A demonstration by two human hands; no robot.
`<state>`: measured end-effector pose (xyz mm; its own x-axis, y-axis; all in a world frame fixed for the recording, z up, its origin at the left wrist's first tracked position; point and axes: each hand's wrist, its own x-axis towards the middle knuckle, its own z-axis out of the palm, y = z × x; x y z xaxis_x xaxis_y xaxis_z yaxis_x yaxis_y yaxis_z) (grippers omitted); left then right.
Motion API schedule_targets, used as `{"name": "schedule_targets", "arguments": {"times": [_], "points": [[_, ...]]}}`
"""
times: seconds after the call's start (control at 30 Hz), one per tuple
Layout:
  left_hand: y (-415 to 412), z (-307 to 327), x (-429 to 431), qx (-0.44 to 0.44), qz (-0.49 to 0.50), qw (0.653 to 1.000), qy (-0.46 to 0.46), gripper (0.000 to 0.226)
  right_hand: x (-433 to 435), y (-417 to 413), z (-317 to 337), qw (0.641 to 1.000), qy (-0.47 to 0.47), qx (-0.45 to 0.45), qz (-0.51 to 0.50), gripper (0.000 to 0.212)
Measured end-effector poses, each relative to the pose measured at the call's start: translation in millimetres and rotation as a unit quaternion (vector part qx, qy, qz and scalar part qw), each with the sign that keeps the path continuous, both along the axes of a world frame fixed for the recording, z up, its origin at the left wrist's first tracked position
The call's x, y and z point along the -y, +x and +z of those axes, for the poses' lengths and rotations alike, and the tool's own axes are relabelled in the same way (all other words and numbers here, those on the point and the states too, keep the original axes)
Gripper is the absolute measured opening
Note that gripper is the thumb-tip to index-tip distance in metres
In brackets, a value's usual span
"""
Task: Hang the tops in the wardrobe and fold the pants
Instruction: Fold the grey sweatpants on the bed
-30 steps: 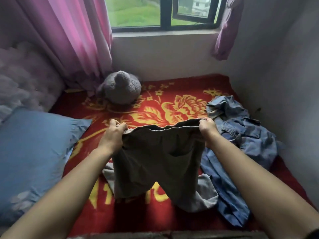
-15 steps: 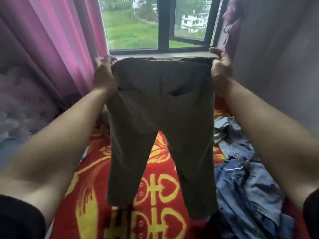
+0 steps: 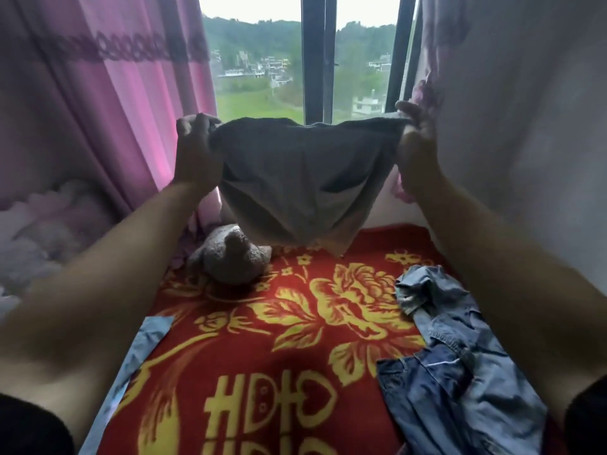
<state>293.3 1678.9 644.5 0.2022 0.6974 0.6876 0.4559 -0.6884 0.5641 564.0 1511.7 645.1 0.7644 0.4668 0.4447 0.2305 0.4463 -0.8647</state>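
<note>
A pair of grey-brown pants [image 3: 295, 178] hangs in the air in front of the window, stretched by its waistband between both hands. My left hand [image 3: 193, 149] grips the left end of the waistband. My right hand [image 3: 415, 146] pinches the right end. The legs swing away from me, so only a short, bunched length of fabric shows, clear of the bed. A heap of blue denim clothes [image 3: 460, 366] lies on the right side of the red and yellow blanket [image 3: 262, 372].
A grey plush toy [image 3: 230, 254] sits at the far end of the bed below the pants. Pink curtains [image 3: 108, 110] hang left of the window [image 3: 315, 60]; a pale wall [image 3: 542, 126] closes the right side. A blue pillow edge [image 3: 144, 349] shows at left.
Both hands have lifted the pants from the bed up to window height. The legs, hanging straight down half a second ago, have swung forward and up.
</note>
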Motion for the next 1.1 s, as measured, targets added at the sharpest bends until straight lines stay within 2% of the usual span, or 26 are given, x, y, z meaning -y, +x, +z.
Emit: {"name": "schedule_targets", "arguments": {"times": [0.1,0.2,0.33,0.43,0.53,0.7,0.9,0.97,1.1], "points": [[-13,-74,28,-0.066,0.020,0.998,-0.016,0.024,18,-3,-61,0.995,-0.097,-0.005,-0.004,0.048],[-30,-170,58,-0.221,0.032,0.973,-0.057,0.026,36,-3,-164,0.980,-0.189,-0.066,0.004,0.033],[-51,-297,109,-0.417,0.031,0.898,-0.132,0.026,73,-15,-302,0.918,-0.372,-0.133,0.028,0.033],[-61,-376,149,-0.503,0.006,0.843,-0.191,0.029,116,-27,-398,0.859,-0.489,-0.146,0.036,0.038],[-70,-431,186,-0.582,-0.010,0.781,-0.224,0.032,162,-44,-458,0.806,-0.577,-0.121,0.039,0.040],[-83,-492,231,-0.672,-0.016,0.715,-0.194,0.034,221,-71,-519,0.733,-0.674,-0.038,0.081,0.036],[-109,-591,277,-0.693,-0.054,0.682,-0.229,0.033,280,-104,-604,0.617,-0.771,0.056,0.146,0.033],[-118,-628,295,-0.686,-0.063,0.679,-0.253,0.029,295,-117,-635,0.593,-0.787,0.090,0.146,0.033],[-131,-684,318,-0.686,-0.056,0.657,-0.306,0.020,316,-133,-690,0.567,-0.795,0.151,0.153,0.033]]}}
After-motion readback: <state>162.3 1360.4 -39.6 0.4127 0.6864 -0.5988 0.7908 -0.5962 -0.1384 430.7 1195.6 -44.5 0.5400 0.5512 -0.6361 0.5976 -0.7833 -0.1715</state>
